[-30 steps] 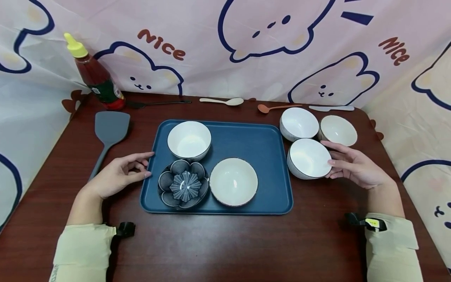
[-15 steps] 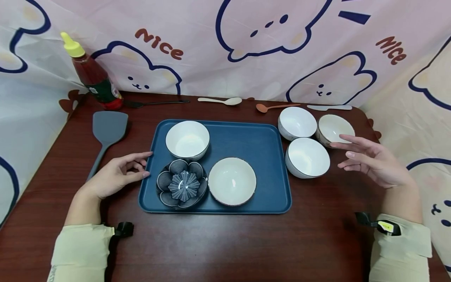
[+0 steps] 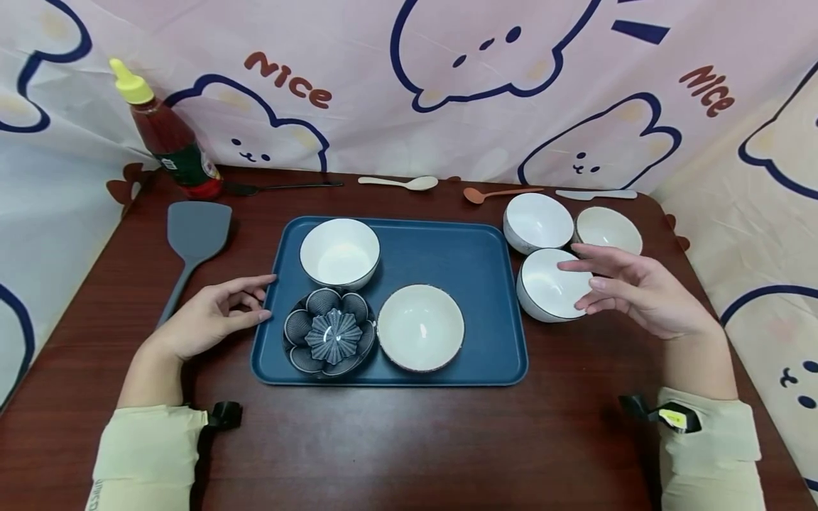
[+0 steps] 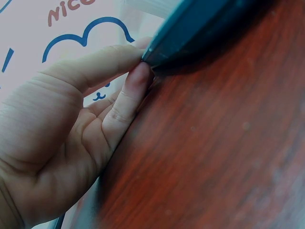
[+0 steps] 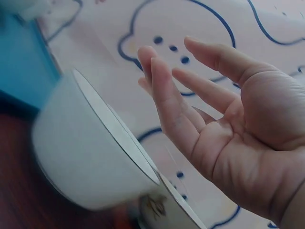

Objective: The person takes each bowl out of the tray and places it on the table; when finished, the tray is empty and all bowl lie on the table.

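At the left edge of the blue tray, my left hand has its thumb and fingertips on the rim. In the left wrist view, thumb and finger of the left hand pinch the tray's edge. My right hand hovers over the right side of a white bowl beside the tray, fingers spread and holding nothing. The right wrist view shows a gap between that bowl and the fingers. On the tray are a white bowl, a dark flower-shaped bowl and a cream bowl.
Two more bowls, one white and one cream, stand at the back right. Along the back lie a dark fork, a white spoon, an orange spoon and a white knife. A spatula and sauce bottle are left.
My right hand let go of the white bowl beside the tray, drew back to the right, then came back over it. My left hand stays at the tray's edge.
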Motion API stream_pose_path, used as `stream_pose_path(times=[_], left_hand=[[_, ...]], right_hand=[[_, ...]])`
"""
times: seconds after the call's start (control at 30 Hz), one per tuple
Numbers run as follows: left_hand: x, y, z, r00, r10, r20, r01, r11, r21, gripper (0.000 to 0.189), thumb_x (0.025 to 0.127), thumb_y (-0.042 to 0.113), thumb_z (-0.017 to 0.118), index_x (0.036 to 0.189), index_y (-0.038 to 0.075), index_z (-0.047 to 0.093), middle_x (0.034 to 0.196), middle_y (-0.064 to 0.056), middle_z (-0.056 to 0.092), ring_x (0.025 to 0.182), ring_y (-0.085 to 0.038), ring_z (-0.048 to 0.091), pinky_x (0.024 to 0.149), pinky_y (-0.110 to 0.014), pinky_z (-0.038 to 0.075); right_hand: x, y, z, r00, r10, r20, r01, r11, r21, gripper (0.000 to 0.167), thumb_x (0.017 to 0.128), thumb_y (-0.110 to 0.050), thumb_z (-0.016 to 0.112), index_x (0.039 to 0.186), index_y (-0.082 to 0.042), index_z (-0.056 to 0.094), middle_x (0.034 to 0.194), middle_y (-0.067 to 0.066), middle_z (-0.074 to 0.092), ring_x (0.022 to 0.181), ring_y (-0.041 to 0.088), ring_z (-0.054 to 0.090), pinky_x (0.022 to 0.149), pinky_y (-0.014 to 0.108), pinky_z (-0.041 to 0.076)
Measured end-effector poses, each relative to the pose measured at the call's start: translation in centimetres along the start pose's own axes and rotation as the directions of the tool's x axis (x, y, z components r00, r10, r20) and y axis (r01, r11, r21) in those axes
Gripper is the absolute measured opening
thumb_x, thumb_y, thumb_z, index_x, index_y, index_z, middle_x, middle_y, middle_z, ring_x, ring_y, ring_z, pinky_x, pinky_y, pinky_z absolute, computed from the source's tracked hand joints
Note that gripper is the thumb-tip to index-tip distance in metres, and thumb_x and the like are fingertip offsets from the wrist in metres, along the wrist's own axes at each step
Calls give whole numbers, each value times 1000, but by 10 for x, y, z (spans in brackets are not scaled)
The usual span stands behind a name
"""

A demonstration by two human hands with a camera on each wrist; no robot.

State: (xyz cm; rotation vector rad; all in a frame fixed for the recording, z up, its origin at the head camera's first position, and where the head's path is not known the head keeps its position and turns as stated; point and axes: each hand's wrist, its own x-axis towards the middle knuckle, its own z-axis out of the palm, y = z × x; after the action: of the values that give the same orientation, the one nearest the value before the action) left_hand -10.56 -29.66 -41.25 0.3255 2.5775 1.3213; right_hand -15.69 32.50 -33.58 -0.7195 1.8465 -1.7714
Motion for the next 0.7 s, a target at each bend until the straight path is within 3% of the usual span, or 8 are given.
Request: stream_pose_path(times=[0.43,0.7], left_hand=[[-1,-3,-2,1000,-21,-5,21,1000,12,55,96,23,69,147,14,49,112,-7,58,94,-4,58,74,-14,48],[0,-3,0,1000,-3,1,3,1000,3,55,96,22,68,147,13,49,112,-7,58,94,-4,59,75,-14,49]], right_hand=[[34,1,57,997,60,-58,-64,995,-75,53,99,7,51,150,-1,39,142,8,58,90,27,75,83,36,59],[54,8,81,995,95,32,-90,985,-145,52,99,1,56,149,-7,44,142,14,56,90,34,74,80,44,59]])
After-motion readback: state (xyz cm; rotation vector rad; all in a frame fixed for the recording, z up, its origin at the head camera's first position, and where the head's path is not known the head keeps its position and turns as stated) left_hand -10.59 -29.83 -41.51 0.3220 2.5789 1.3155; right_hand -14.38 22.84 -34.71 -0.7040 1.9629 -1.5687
